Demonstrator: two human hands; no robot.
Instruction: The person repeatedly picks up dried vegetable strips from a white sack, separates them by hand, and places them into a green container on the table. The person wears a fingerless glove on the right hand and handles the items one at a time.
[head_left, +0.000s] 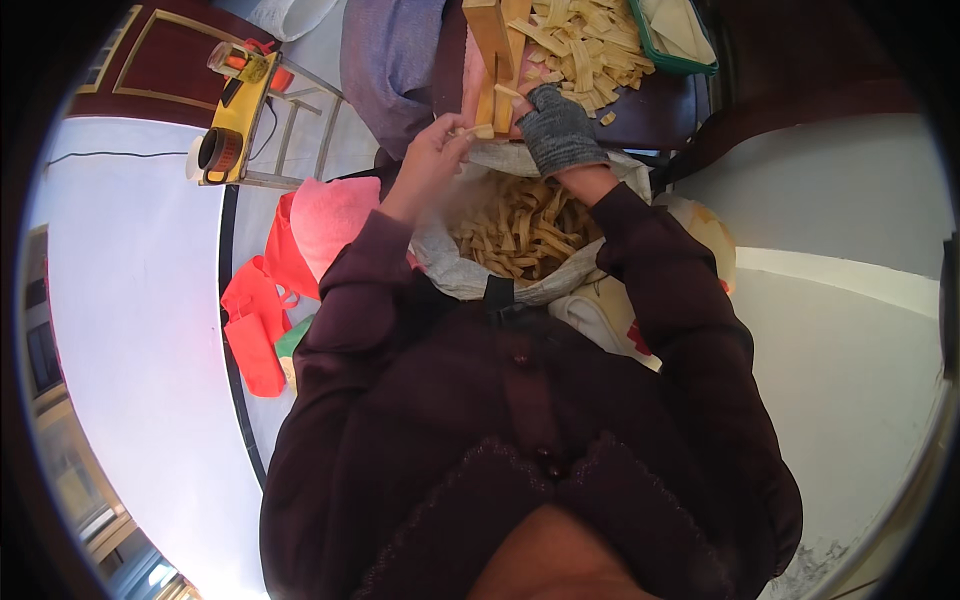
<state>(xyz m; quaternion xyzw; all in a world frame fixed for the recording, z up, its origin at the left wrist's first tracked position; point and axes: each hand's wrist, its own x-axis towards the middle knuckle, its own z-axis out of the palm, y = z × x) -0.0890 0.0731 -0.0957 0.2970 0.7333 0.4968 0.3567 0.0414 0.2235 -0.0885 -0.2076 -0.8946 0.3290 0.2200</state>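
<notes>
My left hand (442, 146) pinches a short pale strip (482, 130) between thumb and fingers. My right hand (559, 126), in a grey knitted fingerless glove, holds another pale strip (508, 91). Both hands are at the near end of a wooden fixture (489, 41) with an upright block and a thin dark piece that looks like a blade. Beyond my right hand lies a heap of flat pale strips (589, 49) on a dark surface. Below my hands, an open white woven sack (465, 276) holds many yellowish-brown strips (532, 225). Their material is unclear.
A green plastic basket (675, 64) with a pale cloth-like lining stands at the far right. To the left, a yellow-topped stand (238, 120) bears a glass jar (238, 61) and a dark mug (220, 150). A pink towel (330, 217) and red bags (256, 330) are beside my left arm.
</notes>
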